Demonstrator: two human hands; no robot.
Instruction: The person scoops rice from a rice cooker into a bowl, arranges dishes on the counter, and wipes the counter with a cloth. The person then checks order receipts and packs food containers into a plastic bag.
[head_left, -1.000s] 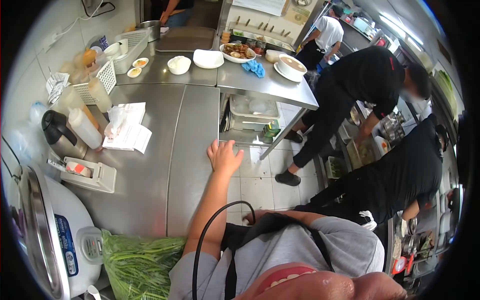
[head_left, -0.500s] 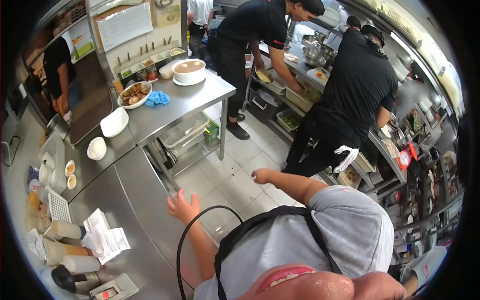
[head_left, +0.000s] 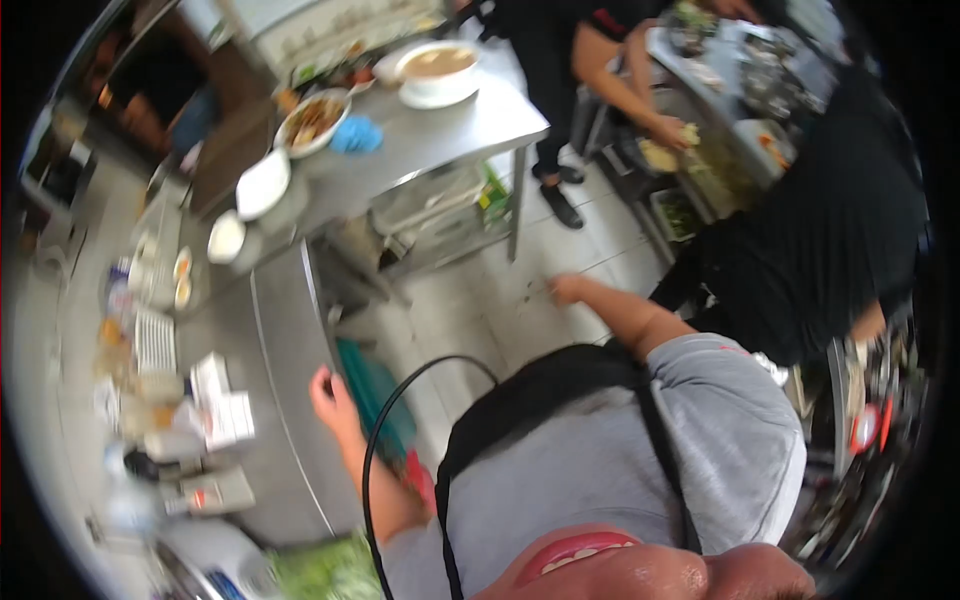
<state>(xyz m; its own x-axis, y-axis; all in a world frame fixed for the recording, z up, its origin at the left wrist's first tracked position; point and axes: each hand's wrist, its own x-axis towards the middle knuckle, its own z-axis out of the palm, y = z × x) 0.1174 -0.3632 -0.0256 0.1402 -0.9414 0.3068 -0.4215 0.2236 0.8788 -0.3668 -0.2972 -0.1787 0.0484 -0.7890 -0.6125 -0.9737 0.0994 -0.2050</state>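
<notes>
My left hand (head_left: 332, 402) is over the edge of the steel counter (head_left: 285, 390), smeared by motion; its fingers look partly curled and I cannot make out anything in them. My right hand (head_left: 568, 289) hangs in front of me above the floor tiles, blurred, its fingers hidden by blur. Beyond them a steel table (head_left: 500, 110) bears a bowl of brown soup (head_left: 438, 64), a plate of food (head_left: 314, 122) and a blue crumpled cloth or glove (head_left: 357, 135). Near it are a white dish (head_left: 264, 186) and a white bowl (head_left: 226, 238).
Two people in black work at the right, one with a hand (head_left: 672, 132) over food containers. Papers (head_left: 222, 405), a white basket (head_left: 155, 340) and bottles line the left wall. A teal bin (head_left: 375, 400) stands below the counter edge. A bag of greens (head_left: 325, 572) lies at the bottom.
The view has swung. My left hand has left the counter surface it touched a second ago. The co-worker's hand has risen from the container with pale food in it.
</notes>
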